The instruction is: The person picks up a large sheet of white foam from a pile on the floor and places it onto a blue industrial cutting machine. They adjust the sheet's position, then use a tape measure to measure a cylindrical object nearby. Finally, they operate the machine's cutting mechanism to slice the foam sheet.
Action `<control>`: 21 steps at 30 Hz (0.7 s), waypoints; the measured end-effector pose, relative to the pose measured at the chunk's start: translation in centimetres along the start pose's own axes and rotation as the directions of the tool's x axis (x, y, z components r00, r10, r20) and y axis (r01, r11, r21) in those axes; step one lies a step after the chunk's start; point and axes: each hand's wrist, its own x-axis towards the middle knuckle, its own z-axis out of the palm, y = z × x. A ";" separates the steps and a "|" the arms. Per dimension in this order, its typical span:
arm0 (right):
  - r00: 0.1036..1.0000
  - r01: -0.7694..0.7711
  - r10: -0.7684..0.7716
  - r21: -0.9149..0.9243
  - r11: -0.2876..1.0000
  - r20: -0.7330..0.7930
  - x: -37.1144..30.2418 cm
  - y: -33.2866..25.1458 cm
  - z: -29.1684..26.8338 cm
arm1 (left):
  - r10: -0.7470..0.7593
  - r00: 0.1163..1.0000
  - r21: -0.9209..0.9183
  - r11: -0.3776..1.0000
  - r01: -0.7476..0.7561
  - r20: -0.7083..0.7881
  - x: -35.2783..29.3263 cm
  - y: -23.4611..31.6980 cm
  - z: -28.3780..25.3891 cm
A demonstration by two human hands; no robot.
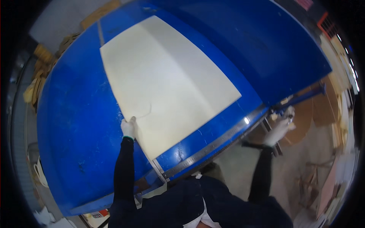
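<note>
Head view shows the cream sheet [163, 81] laid on the blue table [76, 117], unreleased, my left hand [128, 127] pinching its edge, my right hand [279, 131], beside the table, too blurred to tell its grip.

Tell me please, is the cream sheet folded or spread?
Spread: the cream sheet extends broadly across the blue work surface, with all four corners visible.

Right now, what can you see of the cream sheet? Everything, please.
The cream sheet is large, thin and four-sided, smooth-looking; its exact material can't be told. Its right side looks greyer, as if shaded. A faint curved line shows near its left edge. It lies on the blue table, and the left hand touches that edge toward the near end.
</note>
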 end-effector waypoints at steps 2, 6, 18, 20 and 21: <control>0.930 -0.192 0.358 0.716 0.671 -0.086 10.8 6.9 -3.0 | -0.024 0.998 0.012 1.000 0.024 0.052 -0.5 1.3 1.7; 0.897 -0.284 0.358 0.959 0.018 0.259 23.1 6.2 -8.6 | -0.073 0.986 -0.012 0.997 0.075 0.149 0.6 1.5 2.8; 0.914 -0.269 0.271 0.951 -0.153 0.302 24.7 4.4 -7.2 | -0.094 0.982 0.124 0.990 0.074 0.164 1.2 1.4 0.3; 0.900 -0.289 0.289 0.942 -0.169 0.327 23.0 2.3 -8.9 | -0.155 0.973 0.196 0.973 0.121 0.173 0.8 2.4 -0.1; 0.889 -0.294 0.309 0.939 -0.177 0.337 22.0 1.1 -9.1 | -0.173 0.965 0.272 0.955 0.116 0.197 0.4 2.5 -1.1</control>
